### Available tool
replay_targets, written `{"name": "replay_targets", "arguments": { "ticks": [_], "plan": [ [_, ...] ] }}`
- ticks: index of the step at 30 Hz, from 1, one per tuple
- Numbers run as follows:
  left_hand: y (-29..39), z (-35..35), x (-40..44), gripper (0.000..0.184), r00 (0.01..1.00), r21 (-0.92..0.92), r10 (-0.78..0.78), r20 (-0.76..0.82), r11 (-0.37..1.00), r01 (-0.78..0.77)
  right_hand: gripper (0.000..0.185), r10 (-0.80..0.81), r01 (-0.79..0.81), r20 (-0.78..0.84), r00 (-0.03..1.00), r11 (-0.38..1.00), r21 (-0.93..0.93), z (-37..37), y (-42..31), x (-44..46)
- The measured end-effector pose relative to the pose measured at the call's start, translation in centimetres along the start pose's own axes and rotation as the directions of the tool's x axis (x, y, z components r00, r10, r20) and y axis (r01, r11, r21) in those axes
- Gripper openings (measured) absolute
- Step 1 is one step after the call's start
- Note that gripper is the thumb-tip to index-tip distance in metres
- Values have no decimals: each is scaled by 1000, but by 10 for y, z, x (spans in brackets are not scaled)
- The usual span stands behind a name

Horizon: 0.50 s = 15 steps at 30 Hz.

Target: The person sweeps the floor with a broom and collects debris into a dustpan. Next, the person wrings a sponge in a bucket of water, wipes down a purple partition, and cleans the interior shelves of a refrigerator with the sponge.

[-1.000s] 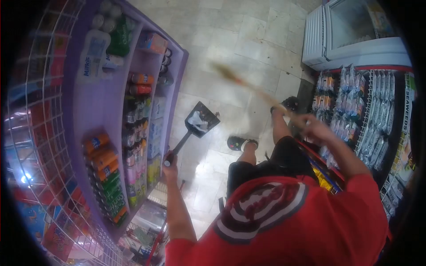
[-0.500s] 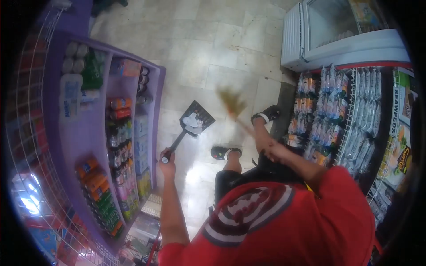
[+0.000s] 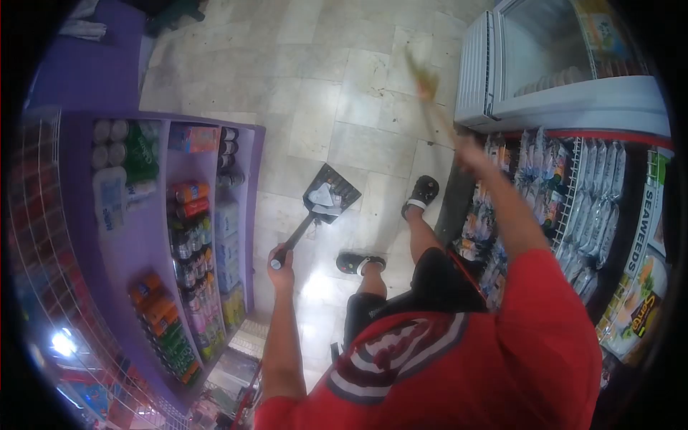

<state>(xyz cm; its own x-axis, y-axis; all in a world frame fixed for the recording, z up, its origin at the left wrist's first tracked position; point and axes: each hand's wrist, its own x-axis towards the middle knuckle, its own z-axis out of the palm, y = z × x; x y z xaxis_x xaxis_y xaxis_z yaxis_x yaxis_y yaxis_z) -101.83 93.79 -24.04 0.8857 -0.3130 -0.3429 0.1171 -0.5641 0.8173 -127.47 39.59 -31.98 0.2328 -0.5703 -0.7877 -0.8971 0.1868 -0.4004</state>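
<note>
My left hand [image 3: 282,266] is closed around the end of the handle of a black dustpan [image 3: 347,192]. White crumpled scraps [image 3: 324,198] lie in the pan, which is low over or on the tiled floor; I cannot tell whether it touches. My right hand [image 3: 473,155], blurred by motion, grips the stick of a broom [image 3: 426,84]. The broom's yellowish bristles point away from me toward the upper middle of the view, near the freezer, and are also smeared.
A purple shelf [image 3: 255,208] with cans and bottles stands at the left. On the right are a white freezer [image 3: 474,79] and a rack of hanging snack packs [image 3: 588,193]. My feet in black clogs [image 3: 424,190] are on the tiled floor [image 3: 294,100].
My right hand has swung the broom forward and to the right, away from the dustpan. My left hand keeps hold of the dustpan, which sits slightly farther right in view.
</note>
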Motion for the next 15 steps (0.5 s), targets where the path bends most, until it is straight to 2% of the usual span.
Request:
{"name": "replay_targets", "arguments": {
  "ticks": [1, 2, 3, 5, 6, 8, 9, 11, 12, 14, 15],
  "plan": [
    [1, 6, -2, 25, 999, -12, -39, -21, 999, 39, 25, -70, 70, 52, 996, 998, -3, 35, 31, -9],
    [3, 11, -1, 25, 997, -30, -70, -44, 997, 69, 28, -90, 90, 8, 996, 984, -152, 63, 46, -50],
    [4, 16, 4, 25, 997, -35, -55, -46, 998, 54, 28, -25, 31, 162, 987, 999, -35, 61, 42, -91],
    [2, 26, 8, 26, 985, -94, -164, -60, 983, 158, 32, 107, -181, 454, 885, 976, 123, 56, 31, -176],
    [3, 29, 11, 26, 975, -124, -212, -66, 971, 203, 41, 151, -319, 481, 864, 902, 290, 38, 25, -197],
    [16, 39, 20, 26, 978, -115, -190, -88, 977, 179, 49, 105, -282, 542, 833, 925, 254, -15, 6, -220],
    [30, 47, 26, 27, 977, -104, -192, -96, 978, 182, 51, 66, -282, 564, 823, 910, 305, -45, -1, -220],
    [71, 60, 35, 27, 973, -157, -195, -125, 972, 175, 53, -23, -225, 556, 831, 900, 374, -103, -13, -210],
    [100, 64, 39, 27, 979, -182, -152, -138, 975, 126, 55, -41, -170, 479, 877, 905, 390, -127, -20, -203],
    [157, 74, 48, 23, 957, -197, -201, -210, 967, 160, 59, -81, -60, 316, 945, 909, 411, -169, -42, -186],
    [177, 78, 61, 23, 959, -225, -173, -223, 967, 122, 59, -121, -12, 292, 949, 910, 414, -186, -59, -181]
  ]
}}
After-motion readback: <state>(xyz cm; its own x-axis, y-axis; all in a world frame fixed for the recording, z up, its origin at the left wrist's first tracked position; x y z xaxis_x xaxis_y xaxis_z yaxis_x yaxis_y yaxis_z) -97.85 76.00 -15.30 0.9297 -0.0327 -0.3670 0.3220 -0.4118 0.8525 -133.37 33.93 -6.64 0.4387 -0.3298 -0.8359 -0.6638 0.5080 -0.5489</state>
